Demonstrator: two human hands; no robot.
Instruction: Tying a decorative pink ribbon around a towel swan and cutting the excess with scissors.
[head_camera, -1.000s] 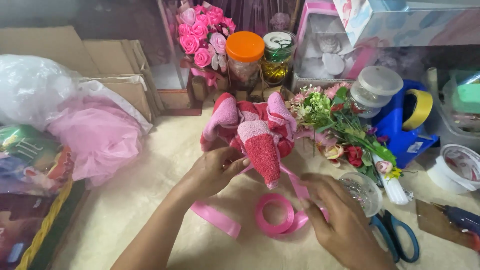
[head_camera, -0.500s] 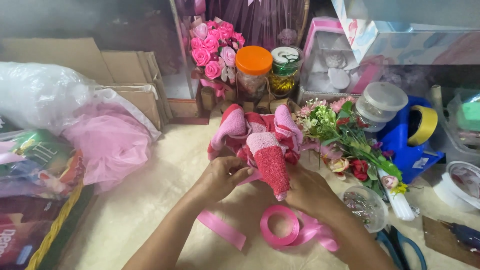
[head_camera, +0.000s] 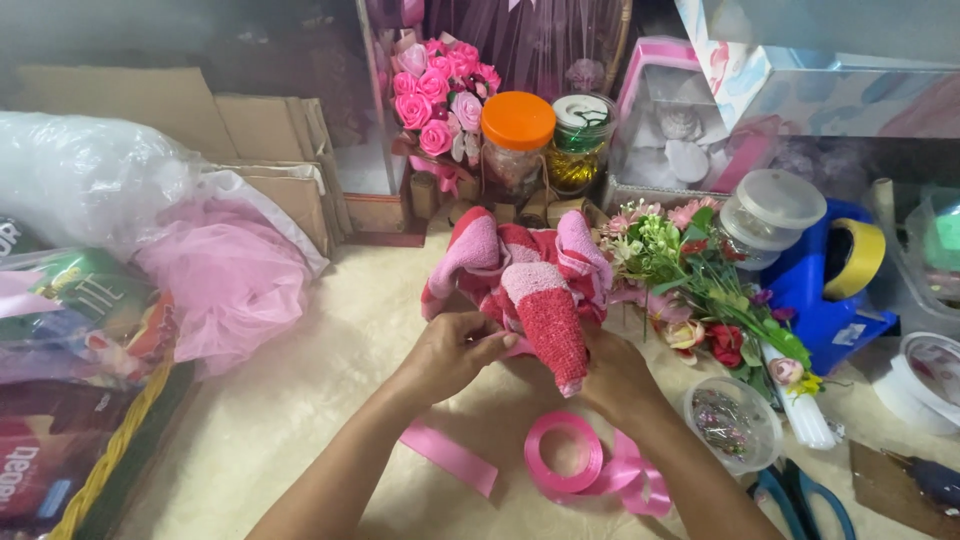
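Head view shows the left hand (head_camera: 455, 352) with fingers pinched shut on the base of a rolled pink-and-red towel bundle (head_camera: 530, 290), while the right hand (head_camera: 612, 375) sits behind the bundle, its fingertips hidden, so its grip cannot be told. Since a second ago that hand has left the pink ribbon spool (head_camera: 565, 452) and closed in. The bundle's red cone (head_camera: 550, 335) runs lengthwise toward the camera, tip pointing down at the cream tabletop (head_camera: 300, 400).
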